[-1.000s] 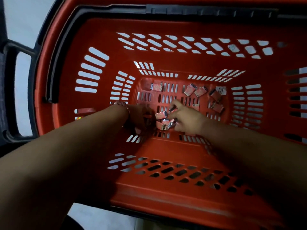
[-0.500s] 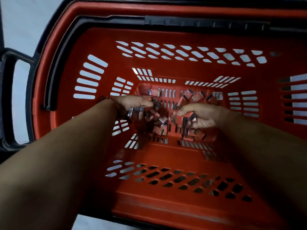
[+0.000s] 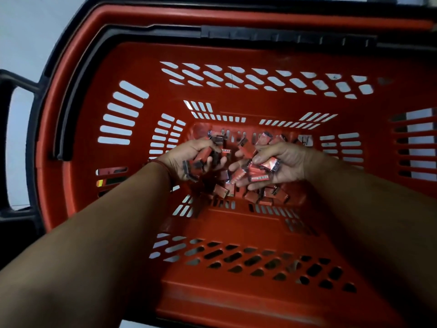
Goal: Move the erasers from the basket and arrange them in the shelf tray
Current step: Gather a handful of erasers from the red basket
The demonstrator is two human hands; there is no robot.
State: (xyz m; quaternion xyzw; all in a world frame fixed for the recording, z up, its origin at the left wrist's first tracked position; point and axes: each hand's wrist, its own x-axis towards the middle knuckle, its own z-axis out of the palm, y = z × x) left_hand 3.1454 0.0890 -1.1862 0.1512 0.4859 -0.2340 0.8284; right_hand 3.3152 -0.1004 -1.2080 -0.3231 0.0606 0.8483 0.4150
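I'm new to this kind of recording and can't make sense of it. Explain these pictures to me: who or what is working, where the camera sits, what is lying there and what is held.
There is no machine: the grips are a person's two bare hands. The one camera is worn on the person's head and looks down into a red basket with slotted walls and a black handle folded along its far rim. Small wrapped erasers lie loose on the basket's floor. The left hand holds a handful of them, its fingers curled round them. The right hand holds another handful. The shelf tray they are meant for is not in view.
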